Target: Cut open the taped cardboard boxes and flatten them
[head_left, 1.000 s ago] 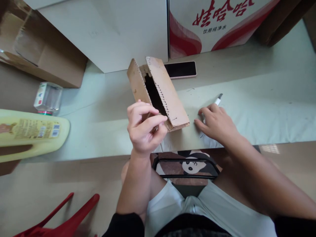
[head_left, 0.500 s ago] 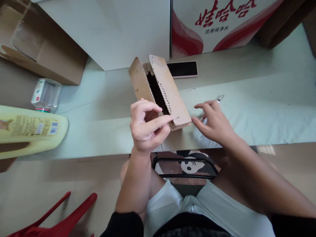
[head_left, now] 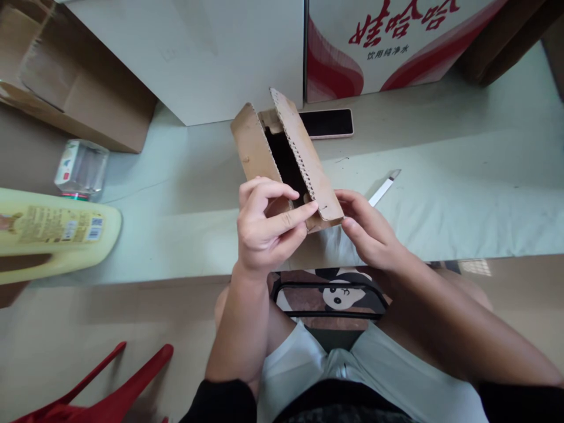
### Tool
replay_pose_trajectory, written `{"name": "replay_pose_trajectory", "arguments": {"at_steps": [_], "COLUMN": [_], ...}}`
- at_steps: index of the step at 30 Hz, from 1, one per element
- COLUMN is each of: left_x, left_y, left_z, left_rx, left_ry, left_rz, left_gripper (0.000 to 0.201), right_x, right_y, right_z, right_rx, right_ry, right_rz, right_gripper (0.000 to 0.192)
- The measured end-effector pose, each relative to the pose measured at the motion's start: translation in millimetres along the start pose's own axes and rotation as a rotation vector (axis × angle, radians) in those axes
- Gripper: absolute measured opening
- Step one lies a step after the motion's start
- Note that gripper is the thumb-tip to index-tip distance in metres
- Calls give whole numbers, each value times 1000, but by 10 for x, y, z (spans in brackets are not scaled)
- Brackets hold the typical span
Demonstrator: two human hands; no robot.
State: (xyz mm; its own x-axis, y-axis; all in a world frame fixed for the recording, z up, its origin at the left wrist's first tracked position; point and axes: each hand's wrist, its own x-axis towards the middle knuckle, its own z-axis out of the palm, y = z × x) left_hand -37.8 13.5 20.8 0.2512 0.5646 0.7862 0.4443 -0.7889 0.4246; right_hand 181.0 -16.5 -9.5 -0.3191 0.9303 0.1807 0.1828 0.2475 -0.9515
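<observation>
A small brown cardboard box stands in front of me, its two top flaps raised with a dark gap between them. My left hand grips it at the near end, index finger and thumb against the edge of the right flap. At the box's right side is my right hand, thumb by the near corner and fingers against the side, partly hidden behind the flap. Beyond that hand lies a slim white-handled craft knife with a pointed grey tip. Crumpled clear plastic shows beneath the box's near end.
A phone lies behind the box. White cartons stand at the back. On the left are a larger cardboard box, a clear bottle and a yellow jug. A red stool is on the floor.
My right hand has moved left from beside the knife onto the box's side. The right flap now stands more upright, and the gap between the flaps is wider.
</observation>
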Motion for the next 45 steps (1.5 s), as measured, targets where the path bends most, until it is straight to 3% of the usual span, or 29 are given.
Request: {"name": "replay_pose_trajectory", "arguments": {"at_steps": [8,21,29,33,35,38,42,45], "left_x": [-14,-4,-8,-21,-35,-78,-139,-150], "left_y": [57,49,37,9,-15,-94,-284,-420], "left_z": [-21,-91,-60,-32,-42,-102,-201,-250], "left_rx": [-13,43,35,88,143,139,-45,-110], "left_ry": [-55,-154,-118,-89,-81,44,403,653], "left_rz": [-97,-43,-71,-92,-111,-220,-565,-825], "left_gripper": [28,29,25,39,36,37,44,35], "right_x": [1,4,-2,-1,-7,-25,-30,-13], "right_y": [-19,-6,8,32,42,37,24,62], "right_z": [41,45,56,66,72,77,77,76], "right_rx": [-53,-38,-27,-34,-38,-58,-90,-125], "right_ry": [38,36,42,40,39,38,-3,-31], "right_rz": [-4,-2,11,32,45,85,157,190], "right_gripper": [44,43,45,51,54,56,56,54]}}
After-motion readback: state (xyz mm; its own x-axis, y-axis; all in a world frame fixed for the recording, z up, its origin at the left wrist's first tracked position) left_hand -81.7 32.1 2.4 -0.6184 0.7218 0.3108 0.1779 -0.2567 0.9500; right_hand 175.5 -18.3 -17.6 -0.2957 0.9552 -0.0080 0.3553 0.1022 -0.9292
